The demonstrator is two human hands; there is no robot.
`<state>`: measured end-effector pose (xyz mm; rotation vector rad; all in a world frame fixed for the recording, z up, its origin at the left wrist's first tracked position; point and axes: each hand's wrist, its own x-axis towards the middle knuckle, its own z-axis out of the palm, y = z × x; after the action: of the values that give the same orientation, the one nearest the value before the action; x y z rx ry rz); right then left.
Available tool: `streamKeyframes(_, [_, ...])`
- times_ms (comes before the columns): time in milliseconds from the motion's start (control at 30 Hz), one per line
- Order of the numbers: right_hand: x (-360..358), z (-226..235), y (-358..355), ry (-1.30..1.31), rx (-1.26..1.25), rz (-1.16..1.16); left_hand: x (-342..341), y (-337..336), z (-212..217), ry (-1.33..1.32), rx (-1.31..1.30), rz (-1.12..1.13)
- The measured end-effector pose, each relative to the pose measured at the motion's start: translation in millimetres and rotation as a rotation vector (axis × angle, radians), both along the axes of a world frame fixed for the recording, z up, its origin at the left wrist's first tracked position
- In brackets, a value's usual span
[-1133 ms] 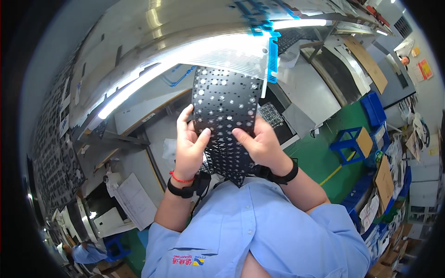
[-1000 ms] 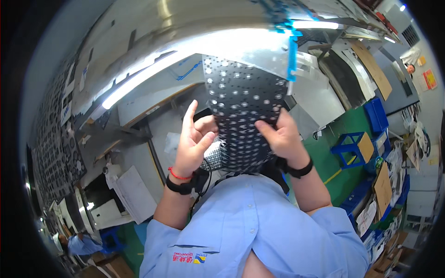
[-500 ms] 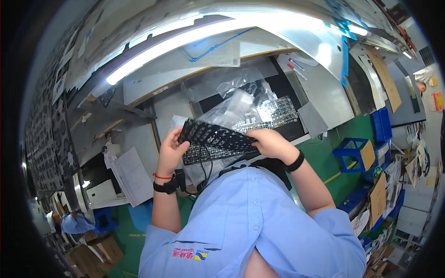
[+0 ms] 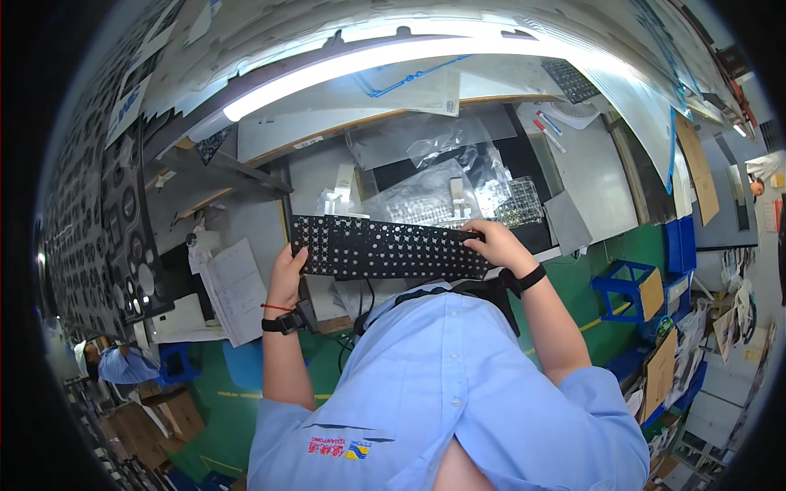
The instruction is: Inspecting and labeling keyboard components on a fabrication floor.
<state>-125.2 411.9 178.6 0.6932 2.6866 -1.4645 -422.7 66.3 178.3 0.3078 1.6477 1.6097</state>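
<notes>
Between the two hands, before the person's waist and above the near edge of the tabletop (image 4: pixel 602 196), a black perforated sheet (image 4: pixel 385 248) is stretched with its long axis running left to right, dipping slightly rightward, its face turned up. The left hand (image 4: pixel 286 277) pinches its lower left corner, thumb on top; the right hand (image 4: pixel 501 247) is closed on its upper right corner. About one second ago it pointed lengthwise away from the body; half a second ago it was bent. Beyond lies clear plastic (image 4: pixel 422 190).

workshop | tube light (image 4: pixel 368 62) | workbench (image 4: pixel 589 180) | green floor (image 4: pixel 246 417) | cardboard boxes (image 4: pixel 182 413)
</notes>
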Motion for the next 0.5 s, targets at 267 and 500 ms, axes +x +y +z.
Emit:
streamKeyframes(267, [-9,-9,-15,0.111,0.094,0.097,1,-32,86,0.073,-0.149,-0.22])
streamKeyframes(500, [-19,-10,-24,0.023,0.114,0.238,29,-71,98,-0.024,-0.444,-0.363])
